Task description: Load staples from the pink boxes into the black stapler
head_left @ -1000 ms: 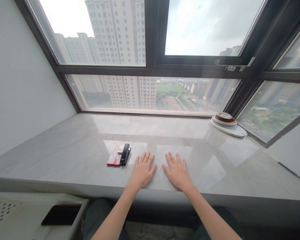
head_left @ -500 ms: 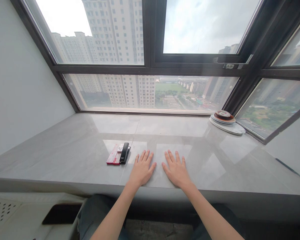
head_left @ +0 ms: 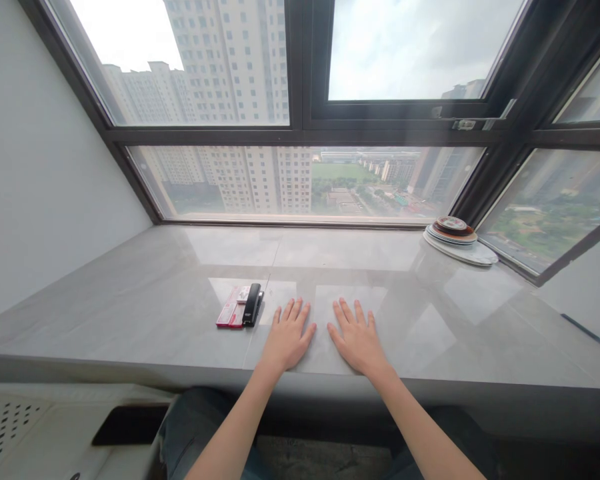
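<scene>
My left hand lies flat, palm down, on the grey stone window ledge, fingers stretched out and holding nothing. My right hand rests flat beside it, also open and empty. Just left of my left hand sits a black stapler, and against its left side lie red and pink flat packets. Neither hand touches the stapler or the packets.
A stack of plates stands at the far right corner of the ledge, by the dark window frame. A white wall borders the left side. A white perforated appliance top lies below the ledge at lower left.
Both hands stay flat in the same spot on the ledge. Only the view has shifted slightly.
</scene>
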`<state>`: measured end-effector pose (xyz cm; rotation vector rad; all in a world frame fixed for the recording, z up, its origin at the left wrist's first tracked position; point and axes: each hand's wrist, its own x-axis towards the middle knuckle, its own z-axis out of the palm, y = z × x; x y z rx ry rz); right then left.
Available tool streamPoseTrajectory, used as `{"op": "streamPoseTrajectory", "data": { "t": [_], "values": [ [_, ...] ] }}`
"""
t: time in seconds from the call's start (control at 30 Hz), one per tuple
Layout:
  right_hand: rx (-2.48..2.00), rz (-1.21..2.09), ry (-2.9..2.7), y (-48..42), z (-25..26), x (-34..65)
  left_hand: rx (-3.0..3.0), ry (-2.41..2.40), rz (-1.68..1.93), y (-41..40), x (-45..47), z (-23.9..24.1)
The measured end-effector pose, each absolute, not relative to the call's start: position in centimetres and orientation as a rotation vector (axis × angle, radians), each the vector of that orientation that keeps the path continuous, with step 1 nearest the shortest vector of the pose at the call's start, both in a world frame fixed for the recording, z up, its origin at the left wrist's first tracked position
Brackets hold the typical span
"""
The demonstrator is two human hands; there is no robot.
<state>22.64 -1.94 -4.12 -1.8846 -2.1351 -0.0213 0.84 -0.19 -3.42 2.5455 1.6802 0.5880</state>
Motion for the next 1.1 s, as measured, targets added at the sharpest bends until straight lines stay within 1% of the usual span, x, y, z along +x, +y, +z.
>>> {"op": "streamPoseTrajectory", "data": {
  "t": [0.47, 0.53, 0.63, 0.73, 0.87, 0.93, 1.03, 1.1],
  "values": [
    [-1.878, 0.023, -2.131, -2.0, -4.1, 22.8, 2.577, 1.734, 0.529, 0.0, 1.1, -3.8],
    [-1.870, 0.063, -2.119, -2.2, -3.7, 23.0, 2.591, 1.742, 0.519, -0.2, 1.1, -3.8],
    [-1.902, 0.218, -2.000, -1.9, -2.4, 22.3, 2.616, 1.749, 0.517, -0.5, 1.0, -3.8],
    [-1.909, 0.346, -1.900, -0.4, -0.5, 18.8, 2.636, 1.746, 0.506, -0.9, 1.1, -3.9],
    [-1.609, 0.540, -2.045, 2.9, 2.0, 9.4, 2.692, 1.683, 0.472, -1.8, 1.1, -4.5],
    [-1.540, 0.617, -2.076, 4.7, 2.7, 4.7, 2.690, 1.666, 0.467, -2.8, 1.0, -4.9],
    [-1.546, 0.612, -2.114, 6.7, 3.2, 0.5, 2.663, 1.577, 0.482, -4.8, 0.4, -4.6],
    [-1.536, 0.590, -2.154, 7.6, 3.2, 0.8, 2.627, 1.495, 0.518, -6.1, -0.2, -3.5]
  ]
}}
